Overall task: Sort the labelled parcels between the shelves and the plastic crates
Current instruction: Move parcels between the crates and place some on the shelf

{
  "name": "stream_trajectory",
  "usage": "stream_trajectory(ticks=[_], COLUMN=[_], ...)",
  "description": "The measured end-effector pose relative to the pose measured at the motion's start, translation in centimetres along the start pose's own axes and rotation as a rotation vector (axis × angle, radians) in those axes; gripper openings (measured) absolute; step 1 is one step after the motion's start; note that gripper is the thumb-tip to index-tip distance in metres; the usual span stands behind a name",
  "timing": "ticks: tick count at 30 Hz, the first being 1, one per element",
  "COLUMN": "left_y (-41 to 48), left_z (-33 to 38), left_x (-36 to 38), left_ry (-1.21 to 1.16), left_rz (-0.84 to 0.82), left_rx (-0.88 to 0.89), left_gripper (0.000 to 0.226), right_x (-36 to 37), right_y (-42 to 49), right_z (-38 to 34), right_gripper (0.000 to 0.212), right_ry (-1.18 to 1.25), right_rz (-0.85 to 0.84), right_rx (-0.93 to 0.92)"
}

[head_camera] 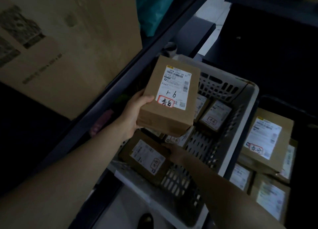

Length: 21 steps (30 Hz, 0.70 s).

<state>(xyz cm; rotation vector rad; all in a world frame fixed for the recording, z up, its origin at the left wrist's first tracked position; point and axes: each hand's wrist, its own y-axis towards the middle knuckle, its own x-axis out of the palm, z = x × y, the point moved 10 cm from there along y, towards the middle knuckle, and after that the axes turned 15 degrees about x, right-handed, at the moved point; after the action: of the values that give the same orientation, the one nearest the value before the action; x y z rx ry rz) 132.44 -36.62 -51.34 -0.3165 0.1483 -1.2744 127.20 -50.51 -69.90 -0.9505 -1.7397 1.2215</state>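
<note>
Sorting looks to be midway. Several parcels are left in the grey plastic crate (240, 137), and one is lifted out but not yet placed.

Up and left of the grey crate, a large corrugated carton (68, 48) fills a shelf. It is matt brown, flat-faced and printed in black. The shelf's dark metal edge rail (120, 84) runs diagonally along the crate's left side.

The crate itself is rigid moulded plastic with rounded corners, a smooth pale rim and slotted lattice walls and floor. Bare floor shows between the parcels, so I judge it partly emptied.

Right of the crate stands a dark bin (284, 103), probably another crate. It holds a stack of taped cardboard parcels, the topmost parcel (268, 139) wearing a glossy white label with a red-ringed mark.

Above the crate's far-left corner, the left hand (136, 111) clasps the held parcel (172, 98) by its near left edge, thumb on top. This is a small flat cardboard box with crisp corners, and its white label is handwritten "1-6".

Inside the crate at its near-left side lies another labelled parcel (146, 161). The right hand (173, 151) rests at its far edge, but in this dimness I cannot tell whether it grasps it. Smaller boxes (216, 115) lie toward the crate's far side.
</note>
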Motion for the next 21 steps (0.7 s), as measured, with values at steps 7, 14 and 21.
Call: stream_trajectory(ticks=[7, 14, 21], left_y=[0.3, -1.0, -2.8], left_z=[-2.2, -2.1, -0.3], left_x=[-0.8, -0.4, 2.5], left_ry=[0.053, 0.044, 0.032], left_rz=[0.005, 0.009, -0.068], left_rx=[-0.029, -0.041, -0.006], left_gripper=[0.035, 0.037, 0.024], right_x=[0.3, -5.6, -8.5], right_y=[1.1, -6.0, -12.8], right_z=[0.9, -3.6, -5.0], right_gripper=[0.031, 0.022, 0.038], right_ry=[0.122, -0.383, 0.268], right_rz=[-0.006, 0.521, 0.274], right_rx=[-0.027, -0.296, -0.450])
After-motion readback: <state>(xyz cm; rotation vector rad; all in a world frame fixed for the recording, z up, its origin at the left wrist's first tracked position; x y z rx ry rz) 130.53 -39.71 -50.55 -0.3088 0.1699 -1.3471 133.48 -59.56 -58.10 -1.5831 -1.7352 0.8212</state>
